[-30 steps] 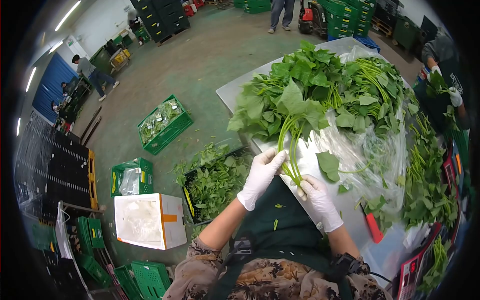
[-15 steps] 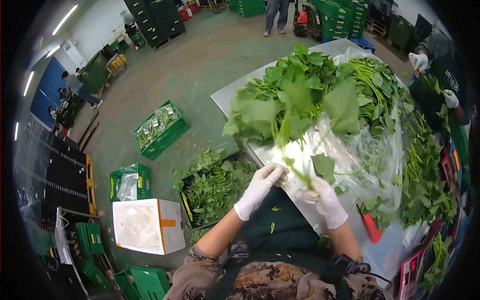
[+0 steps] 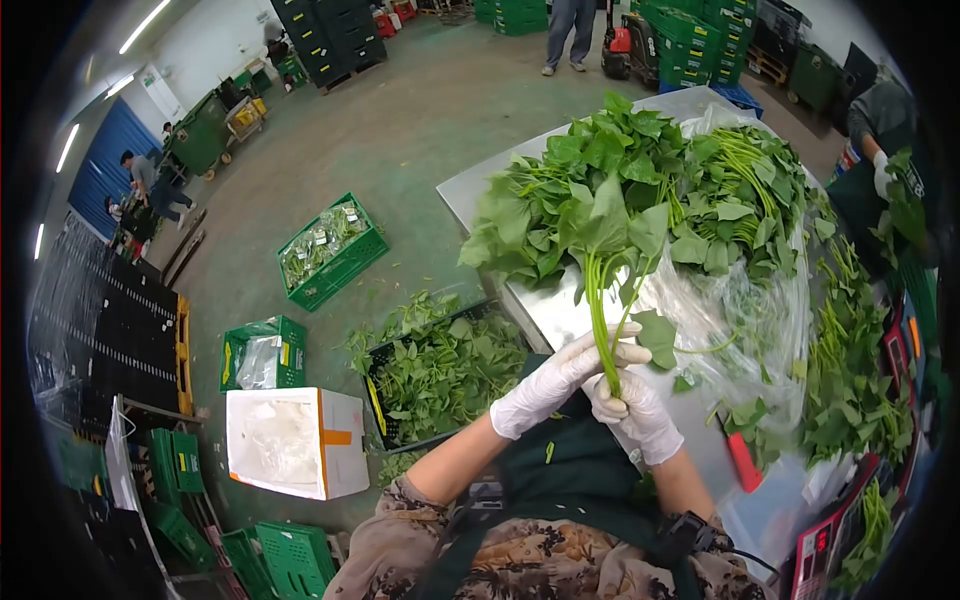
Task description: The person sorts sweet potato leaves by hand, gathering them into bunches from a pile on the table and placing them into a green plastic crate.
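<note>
Item: bunch of leafy greens (image 3: 601, 285), long green stems topped by broad leaves. Handling, as judged: light; stems springy and likely to snap if bent hard; leaves soft, thin and easily torn or bruised; perhaps slightly slippery against gloves when damp. Best hold: low on the gathered stems, lightly squeezed, with fingers clear of the leaves.

Position: stem ends within the fingers of the right hand (image 3: 633, 410); stems rising past the fingers of the left hand (image 3: 570, 375); leaves above both sets of fingers, before the pile of greens (image 3: 735, 175).

Fingers, right: gloved, curled closely about the stem ends, thumb side upward.

Fingers, left: gloved, fairly straight, lying against the stems just above the right fingers; whether the thumb closes on them, cannot tell.

Surroundings, by the fingers:
- Loose leaf (image 3: 657, 338): just beside the left fingertips, to their right.
- Clear plastic sheeting (image 3: 725, 310): beyond and right of the fingers.
- Metal table (image 3: 697, 415): beneath and right of the right fingers.
- Red-handled tool (image 3: 743, 462): right of the right fingers, apart.
- Dark crate (image 3: 376, 408), filled with greens: left of the left fingers, lower down.
</note>
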Tool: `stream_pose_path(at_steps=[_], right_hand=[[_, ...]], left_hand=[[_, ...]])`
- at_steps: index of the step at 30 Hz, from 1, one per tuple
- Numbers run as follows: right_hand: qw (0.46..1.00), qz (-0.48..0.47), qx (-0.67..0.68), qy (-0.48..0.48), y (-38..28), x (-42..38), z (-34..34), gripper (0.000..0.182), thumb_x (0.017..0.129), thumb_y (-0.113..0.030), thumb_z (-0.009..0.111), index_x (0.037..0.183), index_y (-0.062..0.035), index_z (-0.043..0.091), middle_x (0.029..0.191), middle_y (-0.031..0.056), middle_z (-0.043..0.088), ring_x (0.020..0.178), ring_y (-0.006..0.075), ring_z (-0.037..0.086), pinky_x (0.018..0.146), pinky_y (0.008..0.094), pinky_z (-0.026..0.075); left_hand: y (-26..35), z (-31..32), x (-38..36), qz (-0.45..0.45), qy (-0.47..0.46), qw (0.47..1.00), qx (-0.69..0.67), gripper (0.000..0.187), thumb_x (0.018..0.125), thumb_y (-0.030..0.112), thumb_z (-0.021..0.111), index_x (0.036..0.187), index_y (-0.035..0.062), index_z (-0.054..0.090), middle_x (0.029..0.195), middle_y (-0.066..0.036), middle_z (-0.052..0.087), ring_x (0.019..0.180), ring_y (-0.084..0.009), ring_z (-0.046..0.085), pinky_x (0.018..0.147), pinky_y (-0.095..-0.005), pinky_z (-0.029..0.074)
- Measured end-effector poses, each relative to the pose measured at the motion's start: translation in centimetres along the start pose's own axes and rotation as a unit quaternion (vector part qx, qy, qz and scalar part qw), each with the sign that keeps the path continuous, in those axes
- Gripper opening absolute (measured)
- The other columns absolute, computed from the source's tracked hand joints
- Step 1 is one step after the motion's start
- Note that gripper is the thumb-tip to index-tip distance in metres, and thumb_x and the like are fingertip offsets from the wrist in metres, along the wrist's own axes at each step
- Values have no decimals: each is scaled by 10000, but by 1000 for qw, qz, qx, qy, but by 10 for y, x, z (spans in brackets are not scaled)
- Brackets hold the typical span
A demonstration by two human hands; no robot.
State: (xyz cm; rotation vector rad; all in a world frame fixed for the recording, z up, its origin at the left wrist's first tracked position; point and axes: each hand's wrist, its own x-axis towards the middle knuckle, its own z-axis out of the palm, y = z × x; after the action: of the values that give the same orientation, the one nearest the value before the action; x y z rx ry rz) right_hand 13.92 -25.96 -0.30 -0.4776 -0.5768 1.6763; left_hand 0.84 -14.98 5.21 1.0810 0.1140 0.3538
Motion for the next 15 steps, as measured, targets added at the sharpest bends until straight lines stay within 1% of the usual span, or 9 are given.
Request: stream_pose_path(at_steps=[3, 6, 11, 15], right_hand=[[1000, 13, 0, 1, 2, 1, -2, 323, 921, -324, 513, 936, -5, 564, 589, -36, 383, 490, 51, 308, 461, 198, 249], [999, 12, -29, 45, 3, -1, 1, 290, 890, -335, 562, 858, -47, 572, 592, -33, 374, 476, 54, 314, 421, 199, 249], [998, 3, -28, 54, 7, -1, -1, 297, 872, -317, 598, 947, -38, 531, 651, -18, 410, 489, 47, 329, 429, 192, 257], [995, 8, -43, 93, 4, -1, 5, 320, 871, -318, 603, 994, -41, 503, 745, 7, 463, 508, 42, 352, 448, 187, 278]], left_hand=[[-4, -3, -1, 1, 0, 999, -42, 608, 917, 416, 448, 1322, -29, 361, 1113, -120, 589, 1079, -224, 520, 986, -360, 361], [-6, -1, -2, 10, 6, 996, -93, 550, 926, 374, 430, 1292, -36, 393, 1009, -109, 610, 1037, -233, 541, 954, -354, 386], [-6, -3, -3, 21, -2, 990, -142, 447, 950, 306, 375, 1225, -35, 462, 878, -90, 594, 986, -239, 552, 911, -359, 407], [-12, -8, -2, 20, 6, 988, -151, 403, 955, 281, 358, 1165, -33, 498, 842, -89, 583, 944, -234, 553, 875, -356, 425]])
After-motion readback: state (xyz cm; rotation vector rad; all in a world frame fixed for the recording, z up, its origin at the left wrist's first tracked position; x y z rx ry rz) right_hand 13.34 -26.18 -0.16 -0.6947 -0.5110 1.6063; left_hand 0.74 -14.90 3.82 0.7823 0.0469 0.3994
